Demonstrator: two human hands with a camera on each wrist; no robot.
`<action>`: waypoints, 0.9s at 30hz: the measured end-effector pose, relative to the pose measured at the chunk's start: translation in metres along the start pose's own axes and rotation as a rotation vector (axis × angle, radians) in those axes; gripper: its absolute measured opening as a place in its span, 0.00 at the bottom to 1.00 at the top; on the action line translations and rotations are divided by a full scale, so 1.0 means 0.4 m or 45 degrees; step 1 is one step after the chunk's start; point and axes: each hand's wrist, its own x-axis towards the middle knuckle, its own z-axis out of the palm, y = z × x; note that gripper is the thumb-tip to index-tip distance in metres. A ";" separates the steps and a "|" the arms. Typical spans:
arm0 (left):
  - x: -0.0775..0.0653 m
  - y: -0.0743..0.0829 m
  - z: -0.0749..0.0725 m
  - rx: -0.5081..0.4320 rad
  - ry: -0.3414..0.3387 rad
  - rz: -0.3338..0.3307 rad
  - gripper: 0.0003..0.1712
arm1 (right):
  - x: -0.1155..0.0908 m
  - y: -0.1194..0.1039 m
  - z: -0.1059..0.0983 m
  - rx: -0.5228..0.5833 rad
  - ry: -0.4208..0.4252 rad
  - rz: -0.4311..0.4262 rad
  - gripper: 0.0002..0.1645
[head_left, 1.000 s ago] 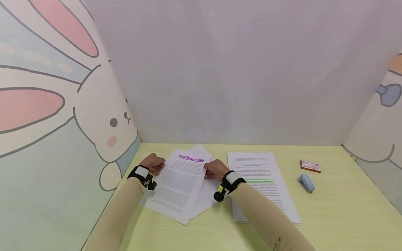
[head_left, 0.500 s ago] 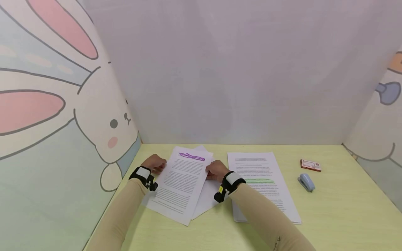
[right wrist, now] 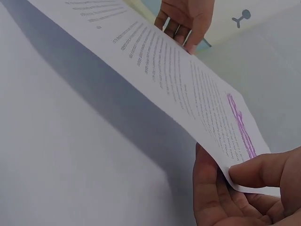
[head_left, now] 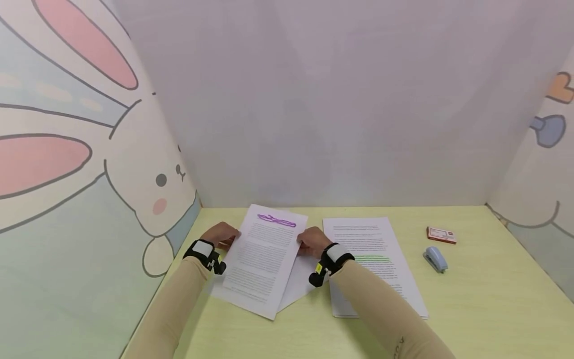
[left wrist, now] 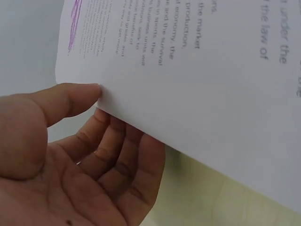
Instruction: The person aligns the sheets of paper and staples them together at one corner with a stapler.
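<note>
A printed sheet of paper [head_left: 264, 259] with a purple marker scribble near its top is raised between my two hands. My left hand [head_left: 222, 234] pinches its left edge, thumb on top and fingers underneath, as the left wrist view shows. On the opposite edge my right hand [head_left: 312, 240] grips the paper the same way, bending it slightly near the thumb [right wrist: 258, 170]. Below it lies another white sheet [head_left: 296, 285], mostly covered by the raised one; the right wrist view shows a shadow falling across it.
To the right, under my right forearm, lies a stack of printed pages [head_left: 358, 234] with green highlighted lines. Farther right are a light blue stapler [head_left: 435, 259] and a small red and white box [head_left: 441, 235]. A pale curtain wall [head_left: 336, 124] rises behind the yellow table [head_left: 484, 289].
The held sheet has moved slightly away from me and to the right, its top now covering more of the sheet below. Both hands shifted a little rightward, keeping their grip.
</note>
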 end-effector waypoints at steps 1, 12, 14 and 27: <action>-0.001 0.003 0.002 -0.005 -0.004 0.011 0.11 | -0.002 -0.003 -0.005 -0.005 0.009 -0.007 0.10; -0.001 0.059 0.030 -0.107 -0.087 0.123 0.14 | -0.026 -0.037 -0.087 0.005 0.092 -0.051 0.11; 0.002 0.072 0.035 -0.138 -0.113 0.133 0.15 | -0.034 -0.044 -0.105 0.002 0.108 -0.054 0.11; -0.017 0.153 0.090 -0.340 -0.354 0.329 0.18 | -0.083 -0.071 -0.239 -0.027 0.163 -0.127 0.17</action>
